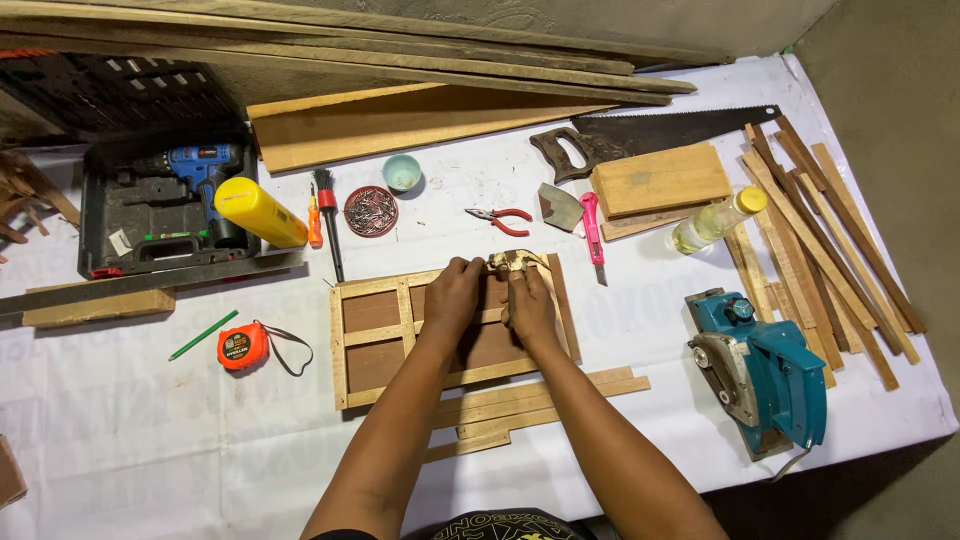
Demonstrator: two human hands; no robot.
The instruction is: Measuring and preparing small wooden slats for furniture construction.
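Now: right hand (531, 305) gripping claw hammer (516, 262); left hand (453, 293) fingers pinched narrow at wooden frame (352, 340) top rail. Keep fingertips clear; tap lightly, squarely.

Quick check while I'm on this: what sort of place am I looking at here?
Most likely a small woodworking bench. A white-covered table carries a hand saw, an electric planer and loose wood strips, while the right hand holds a hammer over a wooden frame steadied by the left hand.
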